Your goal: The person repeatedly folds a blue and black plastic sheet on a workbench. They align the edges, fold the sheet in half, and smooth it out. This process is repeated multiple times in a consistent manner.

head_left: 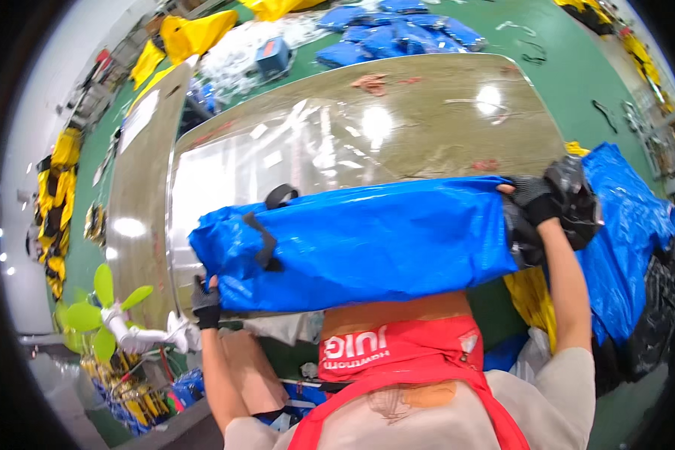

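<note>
A long blue plastic bag (367, 247) with black strap loops on its left part lies crosswise in front of me, over the near edge of the table. My left hand (207, 301), in a dark fingerless glove, is closed on its lower left corner. At the upper right corner my right hand (531, 198), gloved the same way, grips the bag where the blue meets a crumpled black end (566, 202). Most fingers of both hands are partly hidden by the material.
The brown table (442, 112) carries a clear plastic sheet (300, 142) and reddish scraps. A green-bladed fan (103, 315) stands at the left. More blue sheeting (626, 232) hangs at the right. Folded blue packages (397, 37) lie on the floor beyond.
</note>
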The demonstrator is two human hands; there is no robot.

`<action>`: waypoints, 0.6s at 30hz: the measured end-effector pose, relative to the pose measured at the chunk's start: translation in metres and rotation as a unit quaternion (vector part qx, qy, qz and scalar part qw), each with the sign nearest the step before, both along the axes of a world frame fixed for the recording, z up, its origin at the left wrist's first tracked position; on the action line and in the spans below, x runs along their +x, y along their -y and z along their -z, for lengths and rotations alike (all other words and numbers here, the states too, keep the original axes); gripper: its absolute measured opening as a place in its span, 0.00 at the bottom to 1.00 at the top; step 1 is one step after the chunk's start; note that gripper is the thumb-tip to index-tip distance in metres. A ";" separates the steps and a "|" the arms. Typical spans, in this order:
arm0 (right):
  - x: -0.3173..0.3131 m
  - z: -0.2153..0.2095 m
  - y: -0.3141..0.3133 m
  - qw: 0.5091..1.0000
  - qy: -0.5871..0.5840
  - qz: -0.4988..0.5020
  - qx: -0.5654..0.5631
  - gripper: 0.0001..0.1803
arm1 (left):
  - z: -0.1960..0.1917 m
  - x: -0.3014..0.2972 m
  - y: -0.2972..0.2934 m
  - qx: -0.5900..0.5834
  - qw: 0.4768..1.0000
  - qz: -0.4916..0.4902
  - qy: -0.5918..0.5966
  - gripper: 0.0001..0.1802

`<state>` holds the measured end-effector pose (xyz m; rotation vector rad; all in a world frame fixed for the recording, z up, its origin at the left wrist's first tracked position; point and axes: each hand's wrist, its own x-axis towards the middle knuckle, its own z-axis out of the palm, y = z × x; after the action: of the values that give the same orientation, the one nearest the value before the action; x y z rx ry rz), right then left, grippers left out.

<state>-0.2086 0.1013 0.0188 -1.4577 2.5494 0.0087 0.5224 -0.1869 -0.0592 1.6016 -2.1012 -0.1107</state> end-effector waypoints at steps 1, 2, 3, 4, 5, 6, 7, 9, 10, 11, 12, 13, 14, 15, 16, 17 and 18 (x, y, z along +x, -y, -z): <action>0.003 -0.001 0.001 1.000 0.028 0.010 -0.009 0.34 | -0.003 0.009 0.000 -0.054 0.994 0.001 0.090 0.25; 0.002 -0.001 -0.006 0.998 0.051 0.033 -0.015 0.36 | -0.020 -0.016 0.006 -0.032 0.999 -0.004 0.032 0.28; 0.001 0.006 -0.013 0.999 0.004 0.026 -0.041 0.37 | -0.040 -0.041 0.009 -0.012 0.999 -0.011 -0.027 0.32; -0.018 0.033 -0.023 0.996 -0.063 -0.006 -0.060 0.37 | -0.068 -0.089 0.005 -0.009 0.997 0.022 -0.077 0.34; 0.001 0.009 -0.006 0.999 0.000 -0.006 -0.037 0.37 | -0.101 -0.120 -0.006 -0.010 0.992 0.038 -0.116 0.37; -0.002 0.008 -0.006 0.998 0.044 0.013 -0.053 0.37 | -0.126 -0.180 -0.034 0.005 0.990 0.142 -0.017 0.37; -0.003 0.010 -0.006 0.998 0.053 0.019 -0.038 0.36 | -0.149 -0.240 -0.061 0.015 0.965 0.254 0.065 0.38; -0.001 0.007 -0.006 1.000 0.014 0.014 -0.001 0.35 | -0.159 -0.361 -0.122 0.077 0.871 0.454 0.171 0.41; -0.005 0.010 -0.017 0.993 0.070 -0.003 -0.100 0.33 | -0.129 -0.399 -0.138 0.003 0.830 0.523 0.192 0.42; 0.004 -0.013 -0.005 0.998 0.026 -0.042 -0.032 0.34 | -0.108 -0.404 -0.141 0.012 0.843 0.503 0.193 0.44; 0.015 -0.061 0.005 0.996 -0.029 -0.079 0.036 0.35 | -0.087 -0.402 -0.142 0.016 0.856 0.482 0.185 0.45; 0.018 -0.106 -0.009 0.972 -0.145 -0.174 -0.069 0.39 | -0.073 -0.406 -0.141 0.022 0.863 0.473 0.174 0.46; 0.020 -0.143 -0.029 0.916 -0.252 -0.264 -0.166 0.45 | -0.069 -0.406 -0.141 0.028 0.865 0.461 0.197 0.50; 0.006 -0.164 -0.043 0.951 -0.198 -0.232 -0.058 0.50 | -0.063 -0.406 -0.137 0.014 0.866 0.463 0.189 0.50; -0.018 -0.174 -0.061 0.970 -0.135 -0.192 0.056 0.57 | -0.055 -0.408 -0.141 0.006 0.863 0.470 0.183 0.51; -0.051 -0.163 -0.093 0.965 -0.144 -0.200 0.093 0.59 | -0.062 -0.418 -0.146 0.044 0.863 0.470 0.181 0.51; -0.059 -0.159 -0.115 0.967 -0.111 -0.215 0.080 0.56 | -0.065 -0.420 -0.147 0.045 0.860 0.469 0.197 0.51</action>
<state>-0.2677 0.2162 0.1777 -2.0037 2.2652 0.4553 0.1026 -0.0402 0.0062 0.5075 -3.0642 -0.2163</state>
